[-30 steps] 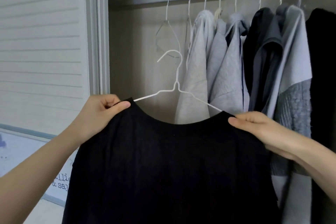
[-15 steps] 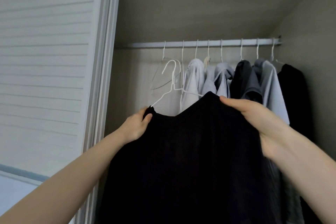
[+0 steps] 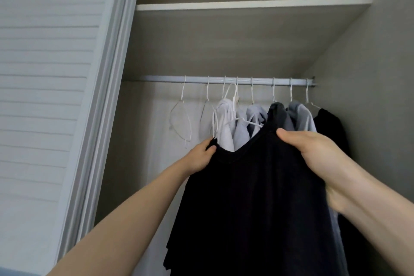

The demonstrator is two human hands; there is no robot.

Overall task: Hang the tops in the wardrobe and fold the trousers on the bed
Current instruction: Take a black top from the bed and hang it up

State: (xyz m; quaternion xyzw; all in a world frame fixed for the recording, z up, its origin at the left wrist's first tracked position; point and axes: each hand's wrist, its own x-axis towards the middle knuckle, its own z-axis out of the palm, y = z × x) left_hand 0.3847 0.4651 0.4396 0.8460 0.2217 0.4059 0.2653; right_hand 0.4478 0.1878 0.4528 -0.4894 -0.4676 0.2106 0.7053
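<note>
Black top (image 3: 257,197) is held up at the lower centre of the frame, already threaded on a white wire hanger (image 3: 234,105), inside the open wardrobe. Above it, across the middle of the frame, the wardrobe rail (image 3: 156,79) runs left to right under a shelf (image 3: 246,4).

Hung tops, pale grey through dark, are bunched on the right half of the rail; two bare wire hangers (image 3: 181,123) hang to their left. The far left stretch of rail is bare.

Hanger attitude: the shoulder line is tilted, low at left, high at right. The hook is seen just below the rail, overlapping the hooks of the hung garments; it is judged not yet over the rail.

Left hand (image 3: 201,157): fingers curled, pinching the top's left shoulder. Right hand (image 3: 313,150): thumb and fingers closed on the right shoulder, higher in the frame and nearer the rail than the left.

Judgement: the hook must be lifted up and over the rail, which lies above and beyond both hands. Snagging on neighbouring hooks is a risk.
</note>
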